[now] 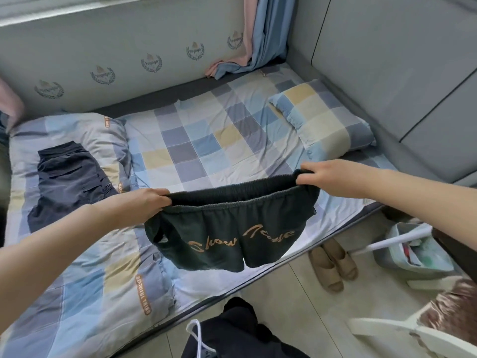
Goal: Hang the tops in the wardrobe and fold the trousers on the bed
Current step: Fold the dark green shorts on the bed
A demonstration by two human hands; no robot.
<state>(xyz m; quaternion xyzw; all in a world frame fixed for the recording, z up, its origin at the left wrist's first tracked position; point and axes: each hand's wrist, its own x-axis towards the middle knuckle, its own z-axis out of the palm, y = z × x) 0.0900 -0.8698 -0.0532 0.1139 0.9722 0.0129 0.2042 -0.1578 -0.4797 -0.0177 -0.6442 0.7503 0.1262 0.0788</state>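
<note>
A pair of dark green shorts with orange script lettering hangs in the air over the bed's near edge. My left hand pinches the left end of its elastic waistband. My right hand pinches the right end, and the waistband is stretched between them. Navy shorts lie spread flat on the folded quilt at the left of the bed, apart from both hands.
A checked pillow lies at the bed's right end by the grey padded wall. On the floor stand tan slippers, a pale bin and a white chair. A dark garment with a white drawstring is at the bottom.
</note>
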